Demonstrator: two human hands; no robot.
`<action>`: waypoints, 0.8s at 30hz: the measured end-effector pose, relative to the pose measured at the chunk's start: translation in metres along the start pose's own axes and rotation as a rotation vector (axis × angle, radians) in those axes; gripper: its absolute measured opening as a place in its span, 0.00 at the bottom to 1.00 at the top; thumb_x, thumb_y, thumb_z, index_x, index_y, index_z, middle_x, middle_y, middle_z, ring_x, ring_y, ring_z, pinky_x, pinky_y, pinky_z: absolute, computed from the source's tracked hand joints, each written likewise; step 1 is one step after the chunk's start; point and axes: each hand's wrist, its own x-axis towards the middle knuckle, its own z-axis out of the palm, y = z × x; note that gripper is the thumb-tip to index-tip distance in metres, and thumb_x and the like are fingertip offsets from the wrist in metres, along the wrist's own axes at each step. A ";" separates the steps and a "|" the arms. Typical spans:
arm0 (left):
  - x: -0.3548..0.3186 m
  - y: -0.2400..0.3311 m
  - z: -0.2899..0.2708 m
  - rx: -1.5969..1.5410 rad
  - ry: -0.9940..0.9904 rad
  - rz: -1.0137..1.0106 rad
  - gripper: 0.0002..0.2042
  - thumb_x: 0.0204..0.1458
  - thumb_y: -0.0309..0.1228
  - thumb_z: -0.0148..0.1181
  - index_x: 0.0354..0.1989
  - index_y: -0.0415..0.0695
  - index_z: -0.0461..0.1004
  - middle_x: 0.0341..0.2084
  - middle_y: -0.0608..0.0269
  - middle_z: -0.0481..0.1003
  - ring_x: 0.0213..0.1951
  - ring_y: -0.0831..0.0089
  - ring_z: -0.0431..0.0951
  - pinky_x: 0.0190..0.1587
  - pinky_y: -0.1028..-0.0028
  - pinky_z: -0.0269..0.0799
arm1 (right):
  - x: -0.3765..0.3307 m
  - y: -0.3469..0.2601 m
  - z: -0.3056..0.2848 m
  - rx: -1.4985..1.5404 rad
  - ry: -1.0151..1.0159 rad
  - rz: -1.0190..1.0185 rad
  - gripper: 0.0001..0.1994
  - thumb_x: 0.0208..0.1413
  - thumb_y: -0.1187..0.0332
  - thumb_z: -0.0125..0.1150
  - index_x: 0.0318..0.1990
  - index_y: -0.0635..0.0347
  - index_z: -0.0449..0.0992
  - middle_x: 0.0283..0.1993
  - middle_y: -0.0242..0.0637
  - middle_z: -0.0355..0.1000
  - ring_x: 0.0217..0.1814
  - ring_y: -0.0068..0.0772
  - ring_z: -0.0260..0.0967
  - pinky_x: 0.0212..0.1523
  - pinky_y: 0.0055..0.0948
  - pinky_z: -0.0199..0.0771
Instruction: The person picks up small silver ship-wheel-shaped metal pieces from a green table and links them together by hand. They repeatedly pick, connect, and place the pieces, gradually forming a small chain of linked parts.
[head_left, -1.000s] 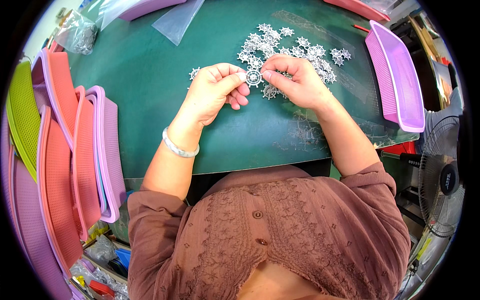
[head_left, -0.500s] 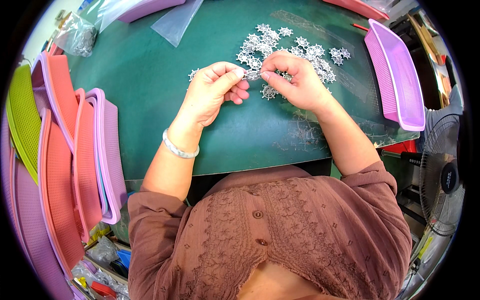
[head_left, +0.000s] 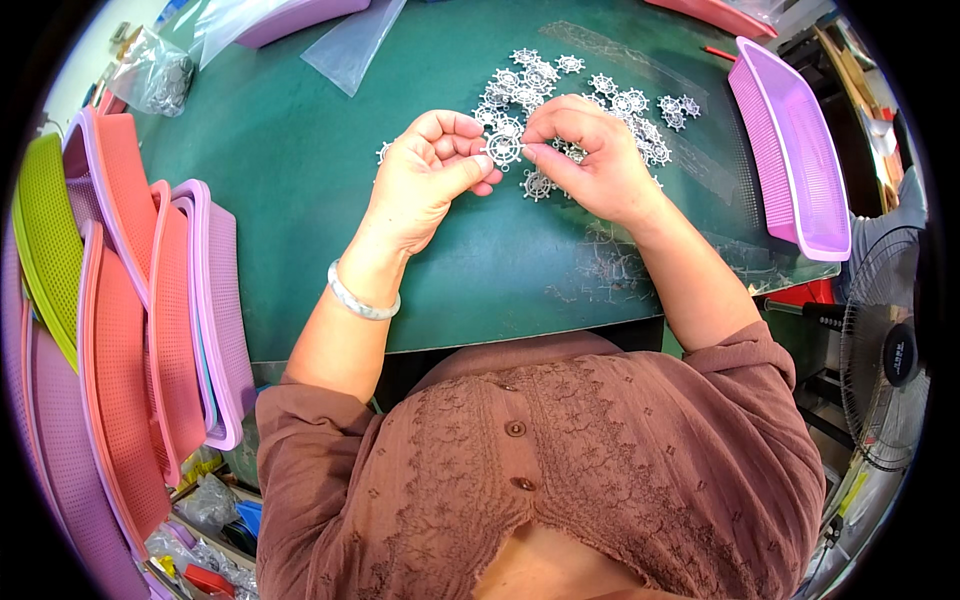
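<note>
Between my two hands is a silver ship's-wheel charm [head_left: 503, 149], its round spoked face turned up. My left hand [head_left: 428, 178] pinches its left edge with thumb and fingers. The thumb and forefinger of my right hand [head_left: 590, 155] close on its right edge. Just beyond the hands lies a loose pile of similar wheel charms [head_left: 528, 85], which runs on to the right behind my right hand. One charm [head_left: 538, 184] rests on the near side of the pile, and another, partly hidden, sits left of my left hand.
The green table mat [head_left: 480, 270] carries strips of clear tape. A purple basket [head_left: 800, 160] stands at the right edge, near a black fan [head_left: 890, 350]. Stacked orange, purple and green baskets [head_left: 125, 300] fill the left. Clear bags [head_left: 355, 45] lie at the back.
The charm has turned from edge-on to face-up between my fingers. My left fingers have shifted, with the forefinger lifted away from the thumb. My right hand has hardly moved.
</note>
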 end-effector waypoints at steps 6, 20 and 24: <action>-0.001 0.001 0.000 0.020 -0.003 -0.025 0.11 0.46 0.20 0.56 0.40 0.35 0.66 0.29 0.60 0.71 0.30 0.73 0.75 0.31 0.79 0.72 | 0.000 0.000 0.000 -0.009 0.007 -0.002 0.04 0.41 0.75 0.60 0.24 0.62 0.71 0.27 0.36 0.71 0.32 0.37 0.69 0.36 0.31 0.67; -0.001 0.003 0.000 0.055 -0.038 -0.051 0.13 0.48 0.22 0.55 0.42 0.35 0.67 0.29 0.62 0.72 0.30 0.76 0.74 0.31 0.81 0.71 | -0.001 0.000 0.000 0.003 -0.039 0.004 0.03 0.42 0.75 0.59 0.26 0.61 0.71 0.27 0.34 0.71 0.33 0.36 0.68 0.37 0.31 0.65; -0.002 0.003 -0.002 0.168 0.023 -0.018 0.12 0.47 0.20 0.53 0.41 0.36 0.69 0.28 0.64 0.72 0.27 0.79 0.72 0.30 0.83 0.68 | -0.003 0.003 -0.005 -0.071 -0.133 0.022 0.05 0.41 0.74 0.58 0.28 0.59 0.72 0.34 0.33 0.70 0.41 0.37 0.66 0.44 0.33 0.62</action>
